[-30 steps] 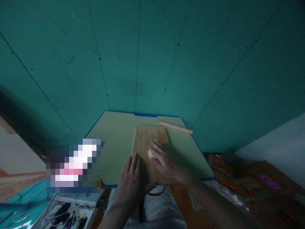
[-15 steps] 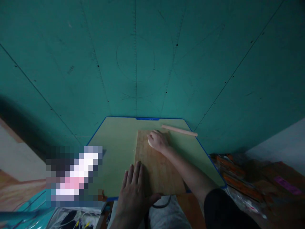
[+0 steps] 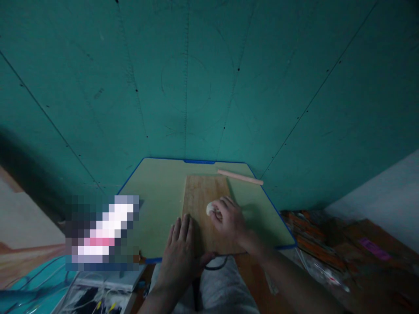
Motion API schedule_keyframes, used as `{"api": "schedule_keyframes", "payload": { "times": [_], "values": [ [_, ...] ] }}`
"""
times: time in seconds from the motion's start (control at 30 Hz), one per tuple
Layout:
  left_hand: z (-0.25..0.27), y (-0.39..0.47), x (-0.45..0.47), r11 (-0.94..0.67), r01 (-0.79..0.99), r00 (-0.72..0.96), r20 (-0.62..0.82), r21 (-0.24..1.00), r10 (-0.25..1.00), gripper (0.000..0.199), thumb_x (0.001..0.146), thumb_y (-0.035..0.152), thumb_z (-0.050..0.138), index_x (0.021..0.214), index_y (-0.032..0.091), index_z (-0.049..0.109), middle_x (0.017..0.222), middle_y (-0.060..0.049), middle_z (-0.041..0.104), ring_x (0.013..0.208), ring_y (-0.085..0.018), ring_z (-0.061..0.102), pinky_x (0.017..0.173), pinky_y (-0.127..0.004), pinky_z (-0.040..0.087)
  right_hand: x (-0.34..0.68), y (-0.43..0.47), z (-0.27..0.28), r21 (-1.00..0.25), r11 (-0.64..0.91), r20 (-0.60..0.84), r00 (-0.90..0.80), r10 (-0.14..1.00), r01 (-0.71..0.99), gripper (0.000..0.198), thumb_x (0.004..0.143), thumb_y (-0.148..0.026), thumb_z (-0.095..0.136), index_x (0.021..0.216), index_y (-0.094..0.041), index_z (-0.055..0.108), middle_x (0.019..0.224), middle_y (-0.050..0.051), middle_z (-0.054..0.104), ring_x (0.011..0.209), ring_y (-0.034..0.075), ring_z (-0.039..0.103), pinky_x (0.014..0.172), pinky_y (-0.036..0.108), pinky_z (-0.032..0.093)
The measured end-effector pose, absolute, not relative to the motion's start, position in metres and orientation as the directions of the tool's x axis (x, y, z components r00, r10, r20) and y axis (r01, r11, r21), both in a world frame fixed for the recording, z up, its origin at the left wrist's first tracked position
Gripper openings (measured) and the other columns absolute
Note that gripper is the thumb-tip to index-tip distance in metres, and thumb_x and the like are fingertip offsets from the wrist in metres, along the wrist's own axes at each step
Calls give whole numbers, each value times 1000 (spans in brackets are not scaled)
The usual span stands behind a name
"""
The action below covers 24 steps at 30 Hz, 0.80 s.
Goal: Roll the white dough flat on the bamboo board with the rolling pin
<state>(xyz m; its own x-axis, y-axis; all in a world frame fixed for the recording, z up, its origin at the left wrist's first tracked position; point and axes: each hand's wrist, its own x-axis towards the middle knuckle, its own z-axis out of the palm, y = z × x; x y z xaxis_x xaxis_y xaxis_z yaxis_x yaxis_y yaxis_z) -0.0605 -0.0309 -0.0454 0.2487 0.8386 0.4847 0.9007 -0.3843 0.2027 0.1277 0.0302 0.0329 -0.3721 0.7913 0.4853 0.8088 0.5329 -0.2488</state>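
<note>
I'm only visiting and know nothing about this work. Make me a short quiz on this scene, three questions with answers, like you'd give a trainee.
1. What does the right hand touch?
A) a mug
B) a white lump
C) scissors

2. True or false: the left hand is clenched into a fist above the wooden board.

3. What long, thin thing lies toward the far right of the pale green tabletop?

Key:
1. B
2. False; its fingers are stretched out.
3. A pale rod.
</note>
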Motion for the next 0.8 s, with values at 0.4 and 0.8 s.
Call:
{"api": "schedule_keyframes", "payload": {
  "times": [0.4, 0.8],
  "values": [
    [-41, -34, -70, -421, 906, 350, 463, 55, 814, 105, 78, 81, 55, 151, 9, 32, 150, -26, 47, 136, -44, 49, 103, -57, 49, 97, 161, 31, -244, 412, 329, -325, 887, 878, 26, 90, -18, 52, 108, -16, 72, 121, 14, 64, 115, 27, 56, 102, 40, 41],
    [-35, -33, -67, -391, 915, 332, 364, 100, 870, 108, 78, 79, 58, 150, 2, 33, 153, -29, 42, 141, -47, 40, 108, -60, 44, 156, 59, 8, -375, 573, 429, -412, 804, 728, 48, 99, -25, 39, 142, -13, 54, 145, 14, 57, 132, 24, 54, 107, 39, 48]
  ]
}}
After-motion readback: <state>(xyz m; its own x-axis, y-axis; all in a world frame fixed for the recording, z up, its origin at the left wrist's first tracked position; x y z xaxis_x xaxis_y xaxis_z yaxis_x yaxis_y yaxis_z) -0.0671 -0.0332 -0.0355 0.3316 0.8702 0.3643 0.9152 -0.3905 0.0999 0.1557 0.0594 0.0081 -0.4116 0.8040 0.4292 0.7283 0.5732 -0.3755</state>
